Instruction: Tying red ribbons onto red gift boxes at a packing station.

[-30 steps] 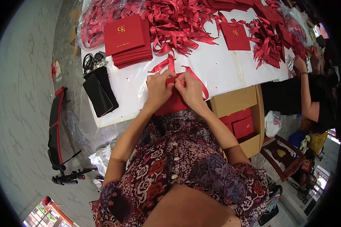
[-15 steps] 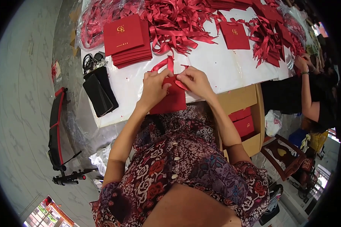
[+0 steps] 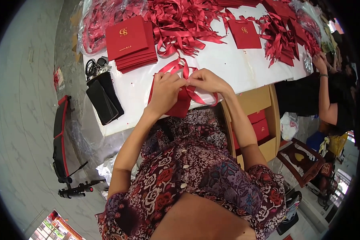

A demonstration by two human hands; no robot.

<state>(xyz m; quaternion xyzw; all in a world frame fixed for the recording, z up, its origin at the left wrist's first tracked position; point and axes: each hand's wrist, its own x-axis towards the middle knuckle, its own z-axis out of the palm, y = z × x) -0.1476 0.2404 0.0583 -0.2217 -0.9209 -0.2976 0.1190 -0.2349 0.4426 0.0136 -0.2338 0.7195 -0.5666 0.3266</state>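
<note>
At the near table edge lies a small flat red paper bag (image 3: 181, 105), tilted, with a loop of red ribbon (image 3: 195, 97) at its upper edge. My left hand (image 3: 167, 91) is closed over the bag's top, its thumb and finger pinching the ribbon there. My right hand (image 3: 211, 82) meets it, finger and thumb pinching the ribbon close to the left fingertips. The exact spot where the fingertips meet is partly hidden. Part of the ribbon arches above the hands, and another part curves down under my right hand.
A stack of red bags (image 3: 131, 40) stands behind my left hand, beside a heap of red ribbons (image 3: 184, 24). Black phones (image 3: 103, 100) lie at the left. Another red bag (image 3: 245, 34) lies at the right. Below the table, a cardboard box (image 3: 273, 120) holds red bags. A co-worker's arm (image 3: 325, 92) reaches in.
The bag has tilted and shifted left under my left hand. My right hand has moved slightly down and right, and more ribbon now loops out beneath it.
</note>
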